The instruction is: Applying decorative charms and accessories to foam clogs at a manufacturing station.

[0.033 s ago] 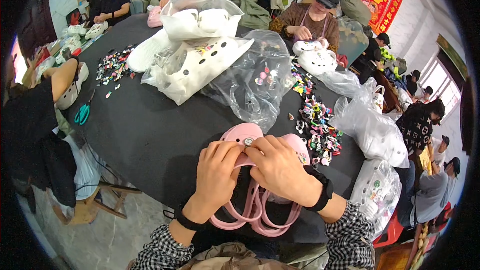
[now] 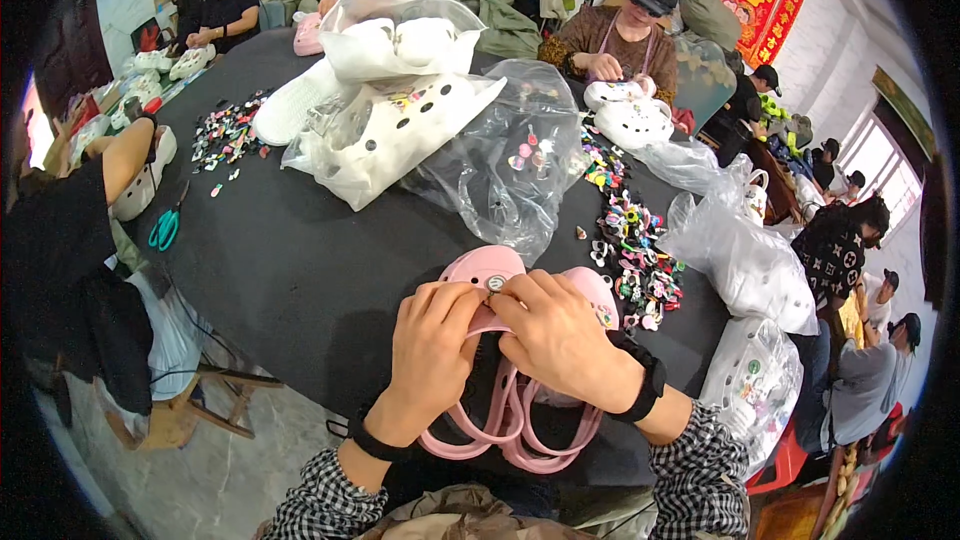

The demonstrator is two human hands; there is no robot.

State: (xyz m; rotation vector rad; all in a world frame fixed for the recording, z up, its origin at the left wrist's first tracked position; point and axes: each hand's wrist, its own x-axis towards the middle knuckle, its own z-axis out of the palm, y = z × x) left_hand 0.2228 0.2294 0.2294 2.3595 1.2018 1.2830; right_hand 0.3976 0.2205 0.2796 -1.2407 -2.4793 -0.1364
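Near the table's front edge lies a pair of pink clogs with heel straps. The left pink clog [image 2: 484,265] is between my hands, a round badge-like charm [image 2: 495,283] showing on its upper. My left hand [image 2: 432,345] is closed on this clog's edge, fingertips at the charm. From the other side my right hand [image 2: 565,340] grips the same clog, its fingers bent beside the charm and hiding part of the upper. Partly behind my right hand is the second pink clog [image 2: 595,292], with small charms on its side. The pink straps [image 2: 463,445] hang toward me, below my hands.
Loose colourful charms [image 2: 640,260] lie right of the clogs; another charm pile [image 2: 228,130] is far left. Bagged white clogs [image 2: 400,130] and a clear plastic bag [image 2: 510,190] stand ahead. Teal-handled scissors [image 2: 165,229] lie left. Co-workers sit around the dark table [image 2: 290,280].
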